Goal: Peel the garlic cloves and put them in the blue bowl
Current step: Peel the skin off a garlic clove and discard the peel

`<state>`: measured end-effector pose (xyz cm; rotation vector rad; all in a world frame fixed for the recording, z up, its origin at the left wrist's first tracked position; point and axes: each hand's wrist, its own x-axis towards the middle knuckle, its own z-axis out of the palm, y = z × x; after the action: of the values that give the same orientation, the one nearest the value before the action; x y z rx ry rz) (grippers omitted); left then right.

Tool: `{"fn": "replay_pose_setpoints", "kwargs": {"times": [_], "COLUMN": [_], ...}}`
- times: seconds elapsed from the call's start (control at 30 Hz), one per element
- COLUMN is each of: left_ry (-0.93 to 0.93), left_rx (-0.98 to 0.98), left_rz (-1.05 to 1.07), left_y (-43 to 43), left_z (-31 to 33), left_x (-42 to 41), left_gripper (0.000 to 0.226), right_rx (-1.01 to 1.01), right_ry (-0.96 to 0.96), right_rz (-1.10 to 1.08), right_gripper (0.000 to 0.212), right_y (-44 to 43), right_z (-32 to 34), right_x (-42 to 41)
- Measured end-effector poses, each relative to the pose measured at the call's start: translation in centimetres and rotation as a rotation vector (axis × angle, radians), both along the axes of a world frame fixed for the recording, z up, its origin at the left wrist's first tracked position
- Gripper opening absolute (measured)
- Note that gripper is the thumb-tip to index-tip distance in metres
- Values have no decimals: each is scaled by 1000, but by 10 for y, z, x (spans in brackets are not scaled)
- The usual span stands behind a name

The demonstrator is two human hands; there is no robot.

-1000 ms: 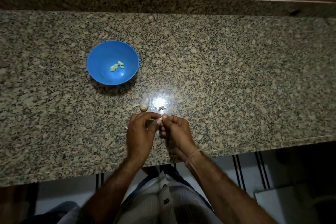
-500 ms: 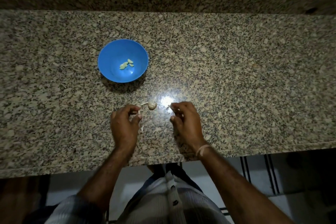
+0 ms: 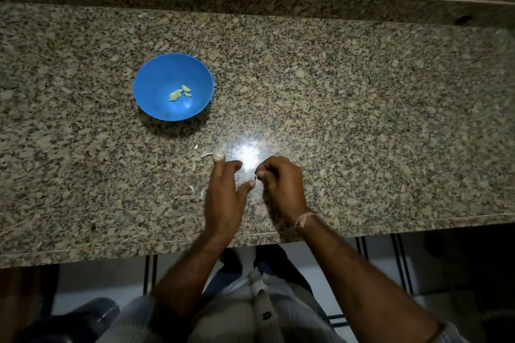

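Lying just ahead of spread left hand (image 3: pixel 225 198), garlic clove (image 3: pixel 218 157), right hand (image 3: pixel 281 184) curled alongside, grip unclear, blue bowl (image 3: pixel 156 69) beyond.

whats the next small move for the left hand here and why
Probably curl the left hand around the garlic piece on the counter. The hand's straight fingertips sit right at the piece, which looks unpeeled, and the blue bowl holds only a few peeled cloves.

Dim scene, one hard light from above.
Bright glare (image 3: pixel 245 152) burns on the granite counter (image 3: pixel 362 120) down-right of the blue bowl (image 3: pixel 150 97); the bowl's shadow pools on its near side; far right of it, edges smear and darken.
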<state>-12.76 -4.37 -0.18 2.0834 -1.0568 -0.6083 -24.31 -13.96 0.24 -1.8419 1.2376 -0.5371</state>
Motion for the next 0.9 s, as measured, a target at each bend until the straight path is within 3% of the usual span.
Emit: {"fn": "replay_pose_setpoints", "kwargs": {"times": [0.17, 0.33, 0.53, 0.67, 0.8, 0.9], "left_ry": [-73, 19, 8, -95, -223, -167], "left_rx": [30, -27, -38, -40, 8, 44], "left_rz": [13, -5, -56, -169, -329, -207], "left_y": [-23, -70, -138, -172, -181, -146], "left_z": [0, 0, -2, -6, -5, -1], "left_x": [-14, -47, -88, -104, -105, -92], "left_gripper": [29, 21, 31, 37, 11, 13], "right_rx": [336, 564, 568, 577, 589, 623], "right_ry": [-189, -380, -447, -443, -424, -439], "right_rz": [-188, -377, -528, -576, -550, -490], "right_gripper": [12, 14, 9, 7, 12, 11], "right_y": [-14, -49, -81, -93, -96, -94], "right_z": [9, 15, 17, 13, 11, 13], "right_x": [-24, -58, -113, -138, -143, -132]}}
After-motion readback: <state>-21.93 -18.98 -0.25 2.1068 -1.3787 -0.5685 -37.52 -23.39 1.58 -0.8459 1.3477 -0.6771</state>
